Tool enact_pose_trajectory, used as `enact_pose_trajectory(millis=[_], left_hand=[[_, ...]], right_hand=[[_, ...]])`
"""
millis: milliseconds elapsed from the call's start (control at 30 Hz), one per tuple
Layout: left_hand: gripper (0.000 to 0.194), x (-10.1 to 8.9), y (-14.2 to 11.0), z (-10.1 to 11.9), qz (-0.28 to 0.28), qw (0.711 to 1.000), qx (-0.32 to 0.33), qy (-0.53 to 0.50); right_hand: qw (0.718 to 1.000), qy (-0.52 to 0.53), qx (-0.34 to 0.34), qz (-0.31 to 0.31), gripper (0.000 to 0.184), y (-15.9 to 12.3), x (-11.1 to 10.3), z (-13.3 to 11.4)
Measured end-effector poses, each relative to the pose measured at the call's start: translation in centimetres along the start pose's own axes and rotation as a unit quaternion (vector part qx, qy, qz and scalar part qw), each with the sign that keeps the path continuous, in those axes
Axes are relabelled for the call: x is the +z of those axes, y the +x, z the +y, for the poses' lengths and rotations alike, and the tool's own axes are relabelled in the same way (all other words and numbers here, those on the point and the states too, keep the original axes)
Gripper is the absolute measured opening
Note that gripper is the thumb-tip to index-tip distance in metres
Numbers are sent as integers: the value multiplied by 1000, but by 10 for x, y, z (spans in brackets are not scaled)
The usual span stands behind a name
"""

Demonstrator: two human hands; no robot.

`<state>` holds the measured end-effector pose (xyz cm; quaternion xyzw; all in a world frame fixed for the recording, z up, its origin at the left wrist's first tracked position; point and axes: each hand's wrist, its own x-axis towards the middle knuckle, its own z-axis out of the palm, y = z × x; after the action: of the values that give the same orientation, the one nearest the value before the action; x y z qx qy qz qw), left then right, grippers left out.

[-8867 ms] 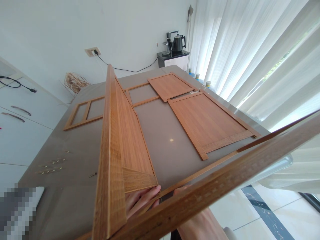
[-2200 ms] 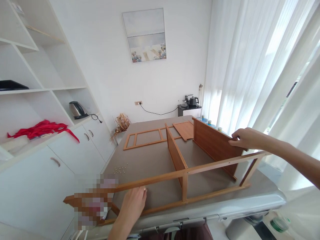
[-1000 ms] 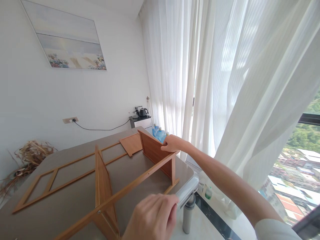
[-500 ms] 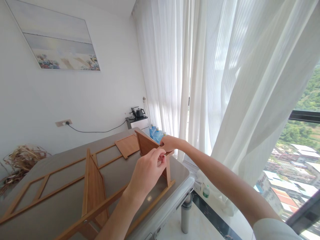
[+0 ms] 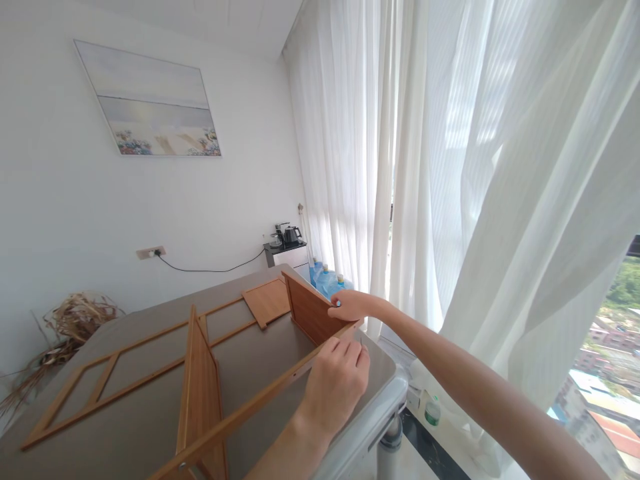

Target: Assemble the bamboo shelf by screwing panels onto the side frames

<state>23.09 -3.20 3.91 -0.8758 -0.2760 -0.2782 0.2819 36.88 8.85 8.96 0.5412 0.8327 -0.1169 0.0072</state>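
The upright panel (image 5: pixel 307 310), its long axis running far-left to near-right on the surface (image 5: pixel 255 363), is gripped by the right hand (image 5: pixel 350 305); the left hand (image 5: pixel 336 379), fingers (image 5: pixel 350 353) curled, contents hidden, is positioned at the rail's (image 5: pixel 260 402) right end.

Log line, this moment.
left hand: at end of wooden rail | right hand: gripping upright panel by edge | flat frame: on table

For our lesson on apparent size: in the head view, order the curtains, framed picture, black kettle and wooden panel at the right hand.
Largest to smallest, as they look:
1. White curtains
2. Framed picture
3. Wooden panel, partly covered by the right hand
4. Black kettle
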Motion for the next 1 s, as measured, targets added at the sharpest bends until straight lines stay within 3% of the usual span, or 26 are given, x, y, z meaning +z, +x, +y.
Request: enact_pose_trajectory(millis=[200, 767, 1000], left_hand=[[21, 12, -1, 5, 6, 999, -34, 41], [19, 4, 21, 10, -58, 990, -117, 57], [13, 5, 21, -3, -73, 975, -209, -9]], right_hand=[[1000, 9, 0, 11, 31, 1, 6, 0], [999, 48, 11, -12, 30, -1, 6, 0], [994, 102, 5, -35, 29, -5, -1, 3]])
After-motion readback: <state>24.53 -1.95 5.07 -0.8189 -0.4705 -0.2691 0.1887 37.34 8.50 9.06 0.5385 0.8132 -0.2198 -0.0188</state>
